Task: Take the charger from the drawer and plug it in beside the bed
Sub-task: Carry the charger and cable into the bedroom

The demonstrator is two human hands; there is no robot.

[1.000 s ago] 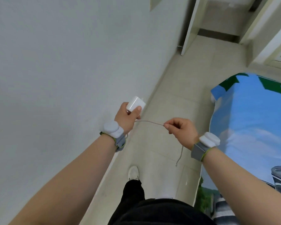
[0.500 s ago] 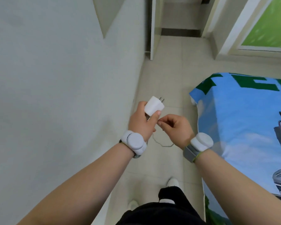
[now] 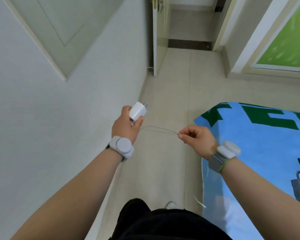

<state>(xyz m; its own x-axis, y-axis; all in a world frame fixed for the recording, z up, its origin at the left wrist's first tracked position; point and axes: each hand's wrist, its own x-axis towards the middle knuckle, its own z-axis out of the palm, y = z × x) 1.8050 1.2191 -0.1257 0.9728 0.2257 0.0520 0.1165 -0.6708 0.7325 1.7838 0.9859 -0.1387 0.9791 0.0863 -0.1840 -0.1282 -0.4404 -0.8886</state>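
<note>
My left hand grips a white charger block at mid-frame, its two metal prongs pointing up and to the right. A thin pale cable runs from the block across to my right hand, which pinches it between thumb and forefinger. The cable's loose end hangs down by the bed edge. The bed, with a blue and green cover, lies to the right, close beside my right hand. No socket or drawer shows in this view.
A plain white wall with a pale panel runs along the left. A narrow strip of tiled floor leads ahead to an open door. My legs and shoe are at the bottom.
My hands, close together half a second ago, have drawn apart, pulling the cable taut between them. The view has tilted up, showing more of the door and wall panel.
</note>
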